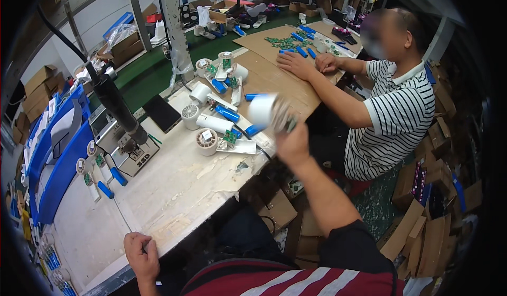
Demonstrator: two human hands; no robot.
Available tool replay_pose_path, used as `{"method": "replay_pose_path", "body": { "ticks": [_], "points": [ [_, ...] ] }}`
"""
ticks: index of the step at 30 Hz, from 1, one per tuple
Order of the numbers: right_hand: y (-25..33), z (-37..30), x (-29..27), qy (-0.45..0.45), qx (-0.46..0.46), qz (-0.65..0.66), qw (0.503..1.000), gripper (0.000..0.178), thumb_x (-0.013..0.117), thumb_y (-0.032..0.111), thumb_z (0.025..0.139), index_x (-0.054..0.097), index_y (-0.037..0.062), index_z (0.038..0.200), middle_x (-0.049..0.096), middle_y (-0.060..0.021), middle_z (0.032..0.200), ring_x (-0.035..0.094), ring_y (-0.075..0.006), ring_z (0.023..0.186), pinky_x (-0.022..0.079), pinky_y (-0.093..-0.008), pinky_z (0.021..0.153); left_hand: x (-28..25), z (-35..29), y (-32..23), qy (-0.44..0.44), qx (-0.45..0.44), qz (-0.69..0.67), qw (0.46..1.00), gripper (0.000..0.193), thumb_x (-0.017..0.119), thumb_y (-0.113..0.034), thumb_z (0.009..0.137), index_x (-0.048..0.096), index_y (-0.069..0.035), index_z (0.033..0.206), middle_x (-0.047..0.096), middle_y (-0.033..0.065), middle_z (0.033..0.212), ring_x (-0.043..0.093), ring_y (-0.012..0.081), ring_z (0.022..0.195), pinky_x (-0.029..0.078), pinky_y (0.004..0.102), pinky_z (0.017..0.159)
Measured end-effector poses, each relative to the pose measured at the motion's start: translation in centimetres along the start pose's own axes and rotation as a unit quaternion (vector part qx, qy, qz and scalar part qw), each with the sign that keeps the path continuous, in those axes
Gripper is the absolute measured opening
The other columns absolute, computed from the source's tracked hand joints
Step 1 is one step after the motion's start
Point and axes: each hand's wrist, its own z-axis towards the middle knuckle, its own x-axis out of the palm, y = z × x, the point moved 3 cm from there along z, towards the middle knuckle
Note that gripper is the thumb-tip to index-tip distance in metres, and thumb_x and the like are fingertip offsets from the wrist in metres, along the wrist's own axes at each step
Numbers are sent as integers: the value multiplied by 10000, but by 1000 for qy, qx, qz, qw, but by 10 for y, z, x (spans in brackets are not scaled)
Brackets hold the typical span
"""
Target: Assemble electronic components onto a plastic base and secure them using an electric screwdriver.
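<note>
My right hand (293,145) is raised over the table's right edge, closed on a white cylindrical fan head (262,110), smeared by motion. A bit of circuit board shows by its fingers. At the near table edge rests my left hand (141,255), its fingers curled. A thin grey strand (122,215) runs across the tabletop toward it; I cannot make out whether the fingers hold it. Near the right hand lie several fan assemblies, among them a round fan head (206,141), a green circuit board (230,137), a white handle shell (237,147) and a blue battery (227,113).
A black cylindrical tool (120,105) hangs above a metal box (132,156) at the left. Nearby are a black phone (161,113) and blue bins (63,156). A co-worker (388,100) in stripes sits at the right, hands on cardboard (264,76). Cartons (435,243) crowd the floor.
</note>
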Motion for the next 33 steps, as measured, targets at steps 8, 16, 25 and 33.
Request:
{"method": "replay_pose_path", "body": {
  "ticks": [8, 16, 25, 33],
  "points": [
    [-134, 102, -13, 54, 31, -418, 906, 367, 670, 163, 914, 610, 31, 1251, 681, -223, 1153, 654, -453, 1103, 545, -520, 924, 4, 6, -7, -2, 13, -4, 1000, 98, 681, 11, 863, 662, -19, 954, 554, 127, 1057, 543, 274, 938, 470, 341, 817],
    [-45, 60, 4, 43, -270, -206, 940, 446, 623, 64, 835, 663, 45, 1279, 691, -193, 1254, 638, -408, 1088, 532, -451, 973, 15, 47, -43, 93, -37, -120, 988, 134, 695, -13, 834, 680, -18, 967, 615, 112, 997, 570, 255, 861, 486, 337, 808],
    [-4, 19, 31, 306, -194, -171, 916, 463, 617, -12, 778, 688, 56, 1230, 670, -130, 1137, 618, -343, 982, 507, -395, 897, 146, 205, -125, 214, 33, -167, 962, 833, 840, -32, 737, 499, -57, 1496, 572, 177, 1444, 572, 322, 1325, 500, 418, 1111],
    [24, -1, 39, 310, -96, -12, 946, 386, 585, -44, 799, 677, 52, 1161, 627, -110, 1093, 601, -316, 925, 504, -368, 834, 154, 193, -132, 216, 157, -101, 958, 666, 870, -62, 713, 608, -64, 1325, 670, 149, 1251, 659, 278, 1104, 530, 381, 1032]
  ]
}}
